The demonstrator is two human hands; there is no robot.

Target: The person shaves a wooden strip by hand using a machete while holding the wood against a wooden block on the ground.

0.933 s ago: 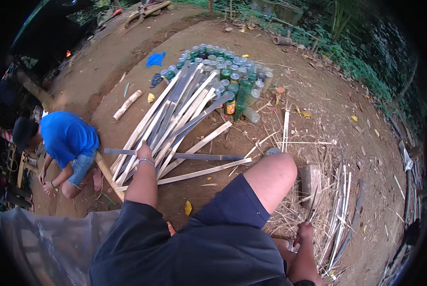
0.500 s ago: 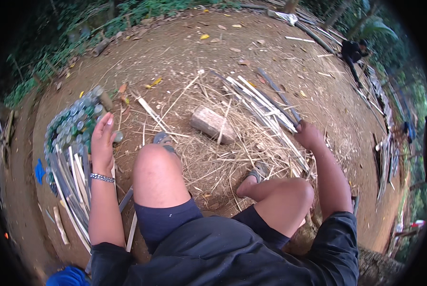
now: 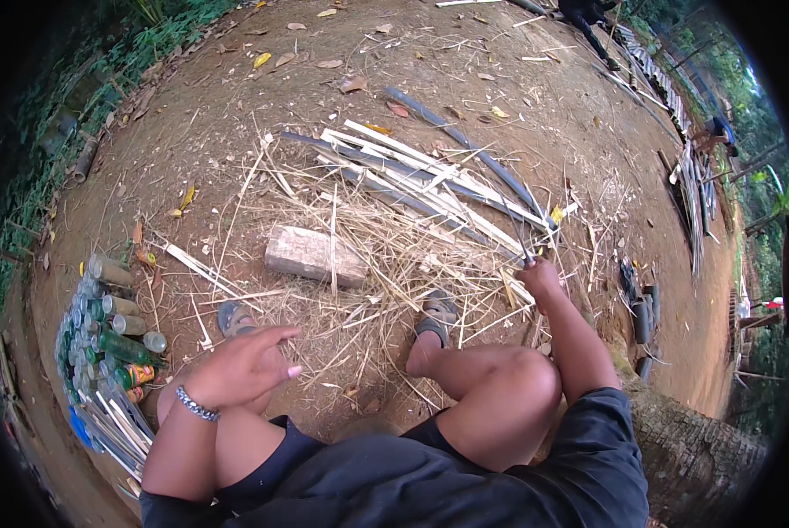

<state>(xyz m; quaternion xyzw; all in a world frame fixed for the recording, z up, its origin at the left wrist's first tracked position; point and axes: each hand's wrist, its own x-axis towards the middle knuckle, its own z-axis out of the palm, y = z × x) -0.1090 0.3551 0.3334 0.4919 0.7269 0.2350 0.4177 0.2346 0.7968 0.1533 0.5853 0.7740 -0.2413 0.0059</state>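
Observation:
My left hand (image 3: 243, 365) is empty above my left knee, its fingers stretched out and the thumb apart. My right hand (image 3: 542, 280) is closed round what looks like a knife (image 3: 523, 236), beyond my right knee. Its thin blade points away from me, near the ends of a pile of split bamboo strips (image 3: 412, 167). The handle is hidden in my fist. A squared wooden block (image 3: 311, 253) lies on the ground ahead of my feet, with one thin strip across it.
Bamboo shavings (image 3: 385, 238) litter the ground round the block. Glass bottles (image 3: 117, 326) and a bundle of strips (image 3: 117, 431) lie at the left. A thick log (image 3: 693, 440) lies at the lower right. Another person (image 3: 588, 18) is far off at the upper right.
My view has swung to the right. My left hand has come inward from beside the bottles to above my left knee. My right hand stays near the strips, still closed round the knife.

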